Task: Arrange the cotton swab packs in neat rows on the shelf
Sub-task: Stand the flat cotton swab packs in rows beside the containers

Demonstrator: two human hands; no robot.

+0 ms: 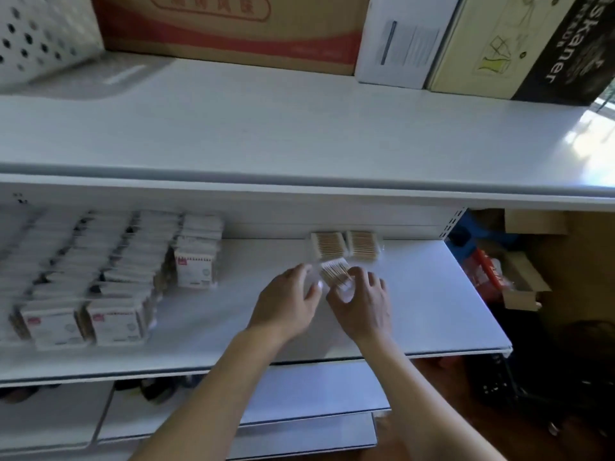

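Note:
Two clear packs of wooden cotton swabs lie side by side at the back of the white shelf: one pack on the left, another pack on the right. Just in front of them, a third clear swab pack sits tilted between my hands. My left hand touches its left end. My right hand grips its right front corner with thumb and fingers. Both forearms reach in from the bottom edge.
Rows of white boxed packs fill the shelf's left half. The upper shelf carries cardboard boxes and a perforated white basket. An open carton sits on the floor at the right. Lower shelves lie below.

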